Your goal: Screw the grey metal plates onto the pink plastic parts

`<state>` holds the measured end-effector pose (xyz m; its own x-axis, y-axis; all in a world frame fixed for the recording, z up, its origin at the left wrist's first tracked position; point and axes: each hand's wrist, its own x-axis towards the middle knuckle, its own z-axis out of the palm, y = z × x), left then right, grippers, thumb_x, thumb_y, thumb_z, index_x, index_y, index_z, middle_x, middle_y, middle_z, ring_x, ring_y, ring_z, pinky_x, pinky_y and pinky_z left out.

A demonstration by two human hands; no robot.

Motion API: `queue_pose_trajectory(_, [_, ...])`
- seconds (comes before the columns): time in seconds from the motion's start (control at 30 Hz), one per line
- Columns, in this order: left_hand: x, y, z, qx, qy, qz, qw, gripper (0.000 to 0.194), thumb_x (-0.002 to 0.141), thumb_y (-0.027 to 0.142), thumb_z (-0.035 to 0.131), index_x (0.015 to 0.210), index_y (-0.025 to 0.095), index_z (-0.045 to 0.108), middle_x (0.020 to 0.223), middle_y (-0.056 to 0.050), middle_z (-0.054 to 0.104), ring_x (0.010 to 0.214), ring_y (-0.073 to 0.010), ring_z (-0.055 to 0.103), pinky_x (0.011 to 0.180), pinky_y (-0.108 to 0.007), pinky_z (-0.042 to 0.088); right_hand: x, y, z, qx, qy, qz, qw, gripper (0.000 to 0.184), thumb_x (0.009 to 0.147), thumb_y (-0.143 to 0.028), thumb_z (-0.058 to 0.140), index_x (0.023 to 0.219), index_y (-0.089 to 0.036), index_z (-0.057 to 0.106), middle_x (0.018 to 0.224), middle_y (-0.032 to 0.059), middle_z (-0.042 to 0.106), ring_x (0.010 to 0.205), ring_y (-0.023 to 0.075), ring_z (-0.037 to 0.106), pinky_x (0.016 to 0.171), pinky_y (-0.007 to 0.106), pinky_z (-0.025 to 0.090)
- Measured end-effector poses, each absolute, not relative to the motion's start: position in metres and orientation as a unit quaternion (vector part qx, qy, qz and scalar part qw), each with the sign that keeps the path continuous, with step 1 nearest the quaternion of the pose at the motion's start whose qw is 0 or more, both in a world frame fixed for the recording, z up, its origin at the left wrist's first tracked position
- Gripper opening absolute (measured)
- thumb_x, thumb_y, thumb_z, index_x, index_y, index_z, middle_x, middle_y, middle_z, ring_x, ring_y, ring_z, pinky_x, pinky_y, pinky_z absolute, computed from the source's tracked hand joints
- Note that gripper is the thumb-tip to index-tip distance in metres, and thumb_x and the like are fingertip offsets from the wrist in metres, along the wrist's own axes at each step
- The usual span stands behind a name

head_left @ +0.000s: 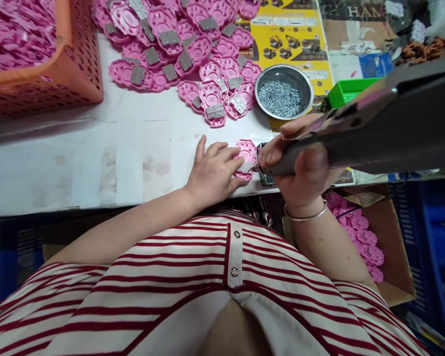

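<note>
My left hand (215,170) lies on the white table with fingertips and thumb against a pink plastic part (245,150), steadying it. A grey metal plate (245,166) sits on the near half of that part. My right hand (306,165) is wrapped around a dark electric screwdriver (350,138), which is tilted and runs off to the right. Its tip meets or hovers just over the plate; I cannot tell which. A small dark box (267,179) stands beside the part, partly hidden by my right hand. Just beyond sits a metal bowl (260,99) of small screws (282,98).
Many pink parts with grey plates (169,39) are heaped at the back. An orange basket (82,64) of pink pieces stands back left. A green tray (339,94) sits behind the screwdriver. Below the table at right, a cardboard box (396,257) holds pink parts.
</note>
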<state>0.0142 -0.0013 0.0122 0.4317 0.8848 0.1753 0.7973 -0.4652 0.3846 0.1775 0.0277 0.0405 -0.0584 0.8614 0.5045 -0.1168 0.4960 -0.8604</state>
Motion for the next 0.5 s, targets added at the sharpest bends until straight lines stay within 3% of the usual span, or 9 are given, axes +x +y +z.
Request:
queue_pose_trajectory(0.1, [0.013,-0.001,0.011,0.833,0.502,0.19,0.133,0.034,0.086,0.045,0.076,0.114,0.025,0.075,0.128,-0.008,0.07,0.118,-0.0333,0.058,0.121,-0.072,0.021,0.182,0.028,0.056,-0.225,-0.565,0.362,0.706,0.029,0.089,-0.053,0.055,0.1,-0.03,0.069,0.055,-0.0065,0.052,0.04,0.009,0.045,0.038,0.025,0.038])
queue_pose_trajectory(0.23, [0.014,0.0,0.009,0.832,0.501,0.196,0.135,0.034,0.087,0.049,0.074,0.109,0.024,0.076,0.119,-0.007,0.072,0.108,-0.0313,0.062,0.121,-0.07,0.022,0.191,0.027,0.078,-0.287,-0.531,0.303,0.738,0.017,0.087,-0.042,0.059,0.086,-0.029,0.071,0.053,-0.005,0.046,0.043,0.0107,0.048,0.041,0.027,0.04])
queue_pose_trajectory(0.5, [0.015,0.0,0.008,0.84,0.494,0.193,0.118,0.04,0.084,0.054,0.075,0.108,0.021,0.076,0.112,-0.008,0.072,0.103,-0.0298,0.062,0.119,-0.068,0.024,0.196,0.036,0.063,-0.351,-0.479,0.276,0.756,0.022,0.082,-0.051,0.065,0.082,-0.029,0.068,0.05,-0.0055,0.045,0.041,0.0099,0.042,0.041,0.028,0.039])
